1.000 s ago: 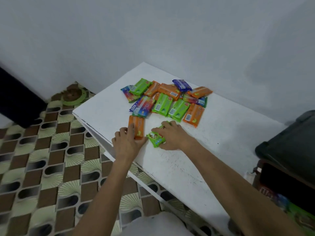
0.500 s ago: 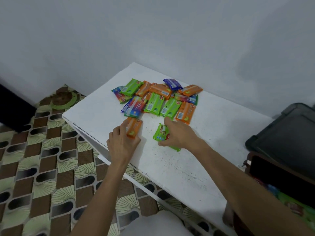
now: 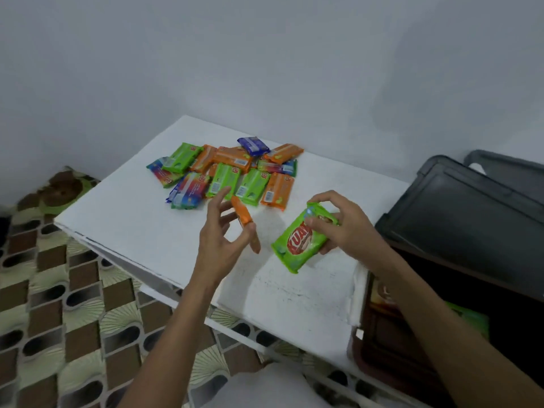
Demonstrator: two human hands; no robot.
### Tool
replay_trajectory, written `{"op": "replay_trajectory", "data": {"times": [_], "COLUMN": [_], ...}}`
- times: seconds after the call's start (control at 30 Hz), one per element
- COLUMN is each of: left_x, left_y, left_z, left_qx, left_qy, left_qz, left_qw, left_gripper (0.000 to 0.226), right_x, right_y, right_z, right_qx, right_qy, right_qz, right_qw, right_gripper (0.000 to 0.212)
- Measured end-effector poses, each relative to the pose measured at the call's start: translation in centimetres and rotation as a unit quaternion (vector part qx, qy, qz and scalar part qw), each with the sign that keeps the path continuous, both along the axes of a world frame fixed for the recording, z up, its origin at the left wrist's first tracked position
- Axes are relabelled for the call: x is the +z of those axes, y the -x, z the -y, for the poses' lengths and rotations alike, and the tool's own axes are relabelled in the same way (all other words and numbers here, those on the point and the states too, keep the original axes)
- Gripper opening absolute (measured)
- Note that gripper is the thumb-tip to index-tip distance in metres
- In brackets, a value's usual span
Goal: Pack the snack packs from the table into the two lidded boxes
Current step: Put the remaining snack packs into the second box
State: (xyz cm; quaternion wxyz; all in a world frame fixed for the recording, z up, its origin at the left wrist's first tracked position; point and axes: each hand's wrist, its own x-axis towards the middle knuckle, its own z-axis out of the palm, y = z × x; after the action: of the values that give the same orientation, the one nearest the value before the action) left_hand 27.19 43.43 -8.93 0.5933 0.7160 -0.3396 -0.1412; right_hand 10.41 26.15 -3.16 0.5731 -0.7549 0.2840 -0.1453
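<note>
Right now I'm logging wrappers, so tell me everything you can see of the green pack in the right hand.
The green pack is a glossy, bright green plastic wrapper with a red logo in white letters and crimped ends. It is tilted, apparently held above the white table. The right hand grips its far end.

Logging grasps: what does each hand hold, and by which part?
Left hand pinches an orange pack about its middle; right hand grips a green pack by its far end.
</note>
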Motion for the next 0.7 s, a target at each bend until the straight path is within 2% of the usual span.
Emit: {"op": "replay_trajectory", "data": {"times": [0.07,0.17,0.43,0.7], "left_x": [1.1,2.2,3.1,3.1], "left_y": [1.6,4.0,9.2,13.3], "left_z": [1.2,3.0,7.2,9.9], "left_qx": [-0.050,-0.119,-0.247,-0.348], "left_qy": [0.001,-0.001,-0.011,-0.070], "left_qz": [0.001,0.006,0.023,0.102], "left_qw": [0.999,0.993,0.969,0.929], "left_gripper": [0.068,0.063,0.053,0.051], "right_x": [0.7,1.7,2.8,0.9], "right_y": [2.6,6.6,16.3,21.7], "right_z": [0.0,-0.3,0.3,0.9], "right_qx": [-0.009,-0.030,-0.146,-0.163], "right_qy": [-0.049,-0.070,-0.046,-0.070], "right_qz": [0.015,0.040,0.047,0.015], "right_qw": [0.999,0.996,0.987,0.984], "right_gripper": [0.027,0.035,0.018,0.019]}}
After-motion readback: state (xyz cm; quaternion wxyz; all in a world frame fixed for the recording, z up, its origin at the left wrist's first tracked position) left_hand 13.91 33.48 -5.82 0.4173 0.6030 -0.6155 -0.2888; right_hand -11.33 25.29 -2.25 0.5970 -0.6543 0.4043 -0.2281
